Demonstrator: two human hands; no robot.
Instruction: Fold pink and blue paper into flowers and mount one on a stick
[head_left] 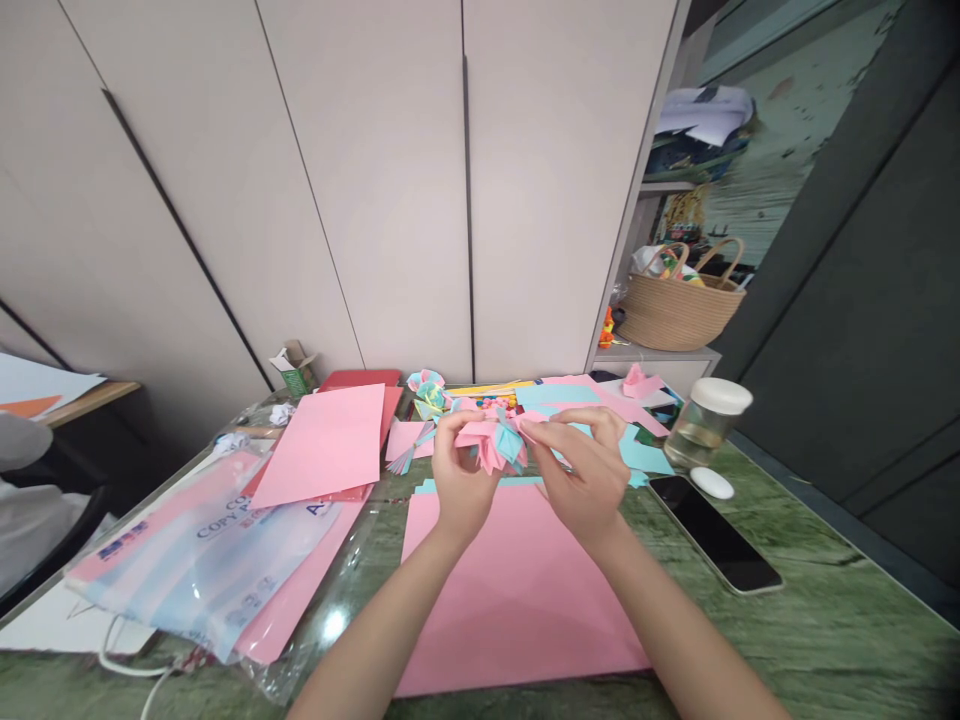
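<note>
Paper flower (491, 445), delicate grip

The pink-and-blue flower is hovering near the large pink sheet (517, 590). The left hand (463, 485) is curling partly closed around its left side; the right hand (589, 472) is pinching its right edge, fingertips nearly together. Too tight a squeeze would be risking crushed or torn folds.

A phone (716, 535) lies on the table (847, 615) — a white oval object (712, 484) and a lidded jar (703, 428) just beyond — and a basket (679, 312) sits on a shelf (637, 354).
</note>
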